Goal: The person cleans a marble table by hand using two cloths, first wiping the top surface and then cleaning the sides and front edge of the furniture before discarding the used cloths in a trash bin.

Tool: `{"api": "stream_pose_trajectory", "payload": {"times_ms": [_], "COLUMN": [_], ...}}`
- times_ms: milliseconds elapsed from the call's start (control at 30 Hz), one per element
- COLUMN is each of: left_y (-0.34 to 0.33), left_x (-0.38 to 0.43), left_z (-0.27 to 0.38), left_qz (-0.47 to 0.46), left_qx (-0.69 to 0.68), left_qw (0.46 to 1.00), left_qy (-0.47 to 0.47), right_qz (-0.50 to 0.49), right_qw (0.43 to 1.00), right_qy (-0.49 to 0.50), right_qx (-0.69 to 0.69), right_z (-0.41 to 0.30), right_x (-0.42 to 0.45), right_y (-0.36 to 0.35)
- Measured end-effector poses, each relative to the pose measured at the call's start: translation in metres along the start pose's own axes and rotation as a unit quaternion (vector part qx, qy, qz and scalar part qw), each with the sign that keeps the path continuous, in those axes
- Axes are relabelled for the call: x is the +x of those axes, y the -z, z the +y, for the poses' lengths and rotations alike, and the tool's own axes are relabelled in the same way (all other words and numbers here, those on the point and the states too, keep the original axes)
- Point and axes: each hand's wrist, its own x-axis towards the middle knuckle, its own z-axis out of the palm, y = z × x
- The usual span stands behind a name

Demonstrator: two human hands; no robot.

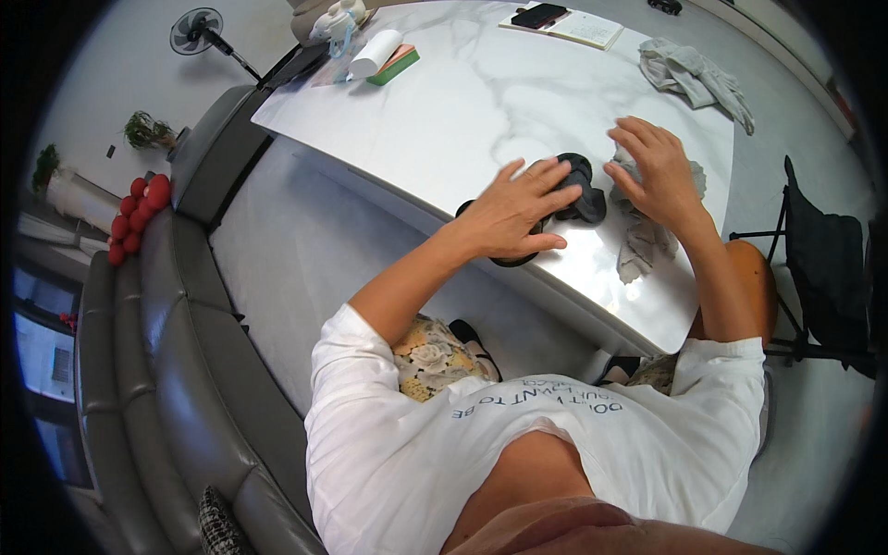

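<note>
On the white marble-patterned table (444,132), my left hand (524,208) is palm down with its fingers apart. It is over a black item (590,198) that looks like bunched fabric, which it partly hides. More black material (515,261) shows below that hand at the table's near edge; whether the two black parts are one thing I cannot tell. My right hand (652,170) has its fingers spread above a crumpled grey cloth (642,246). Neither hand visibly grips anything, though contact under the palms is hidden.
An open notebook (586,29) with a black phone (539,15), and a light grey garment (687,73), lie at the table's far side. A white roll (377,54) and a green-orange box (395,66) are far left. A black folding chair (832,270) stands right, a grey sofa (201,354) left.
</note>
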Motion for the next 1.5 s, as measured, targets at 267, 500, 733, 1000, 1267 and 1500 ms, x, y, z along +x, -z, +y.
{"api": "stream_pose_trajectory", "payload": {"times_ms": [267,500,733,1000,1267,1500], "left_y": [-0.033,0.000,0.005,-0.009,-0.043,-0.067], "left_x": [0.011,-0.040,-0.073,-0.024,0.047,0.126], "left_z": [-0.021,-0.045,-0.153,-0.221,-0.317,-0.358], "left_qz": [0.013,0.077,0.133,0.043,0.035,0.019], "left_qx": [-0.113,-0.025,0.135,0.096,0.152,0.190], "left_qw": [0.993,0.994,0.944,0.947,0.900,0.811], "left_qy": [0.008,0.071,0.269,0.304,0.408,0.553], "right_qz": [-0.171,-0.134,-0.046,-0.158,-0.107,-0.110], "right_qw": [0.973,0.980,0.994,0.981,0.975,0.974], "right_qy": [-0.157,-0.140,-0.077,-0.113,-0.195,-0.197], "right_qx": [-0.008,0.050,0.063,0.020,-0.020,-0.001], "right_z": [0.029,0.028,0.014,0.024,0.064,0.062], "right_x": [-0.066,-0.070,-0.063,-0.061,-0.071,-0.068], "right_y": [-0.009,0.000,-0.010,0.001,-0.007,-0.003]}}
